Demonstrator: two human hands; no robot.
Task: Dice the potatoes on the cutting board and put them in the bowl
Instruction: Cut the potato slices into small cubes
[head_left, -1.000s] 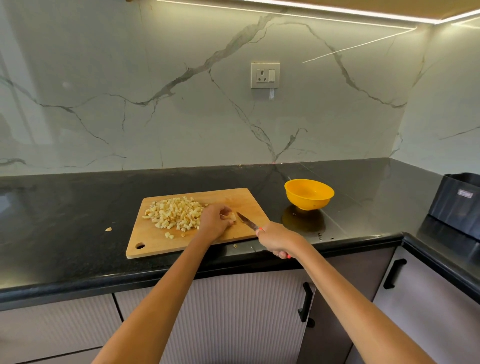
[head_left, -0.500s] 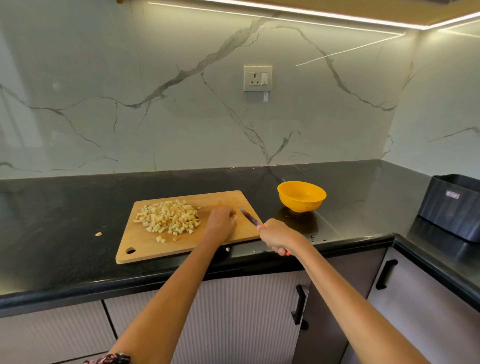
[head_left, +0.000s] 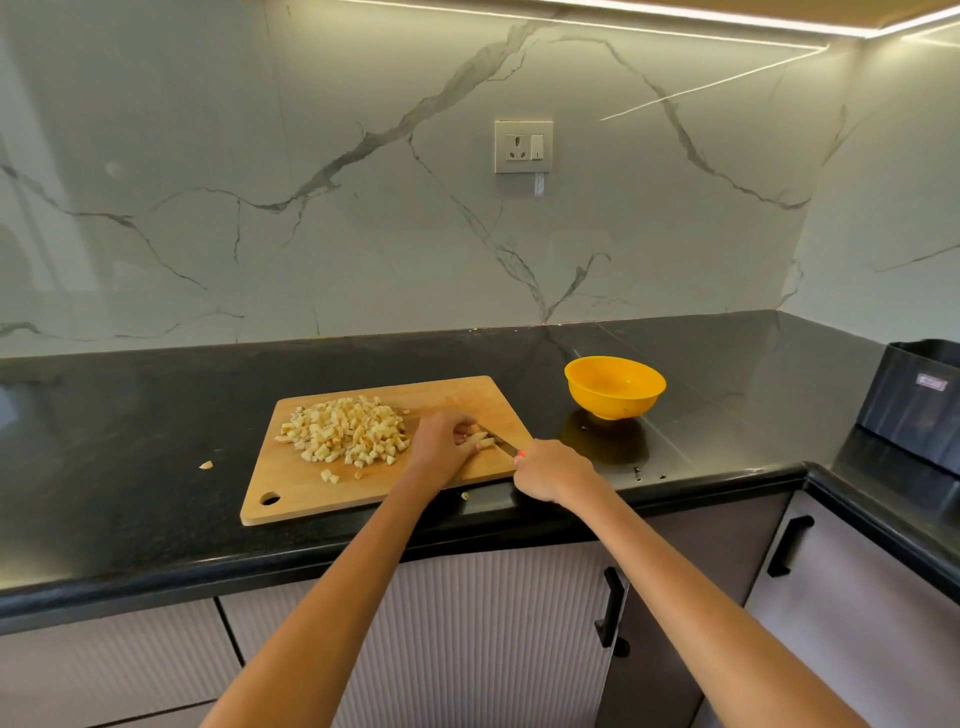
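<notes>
A wooden cutting board (head_left: 291, 496) lies on the black counter with a heap of diced potato (head_left: 348, 434) on its left half. My left hand (head_left: 444, 441) holds a small potato piece (head_left: 483, 441) down on the board's right part, fingers curled over it. My right hand (head_left: 553, 470) grips a knife (head_left: 501, 444) by its red handle, and the blade lies against the potato piece. An empty yellow bowl (head_left: 614, 387) stands on the counter right of the board.
Stray potato bits lie on the counter left of the board (head_left: 206, 465) and by its front edge (head_left: 465, 496). A dark grey container (head_left: 919, 405) stands at the far right. The counter's front edge runs just below the board; a wall socket (head_left: 523, 147) is behind.
The blade has come closer to my left hand and now meets the potato piece. The view has shifted slightly; the board and bowl have stayed where they were.
</notes>
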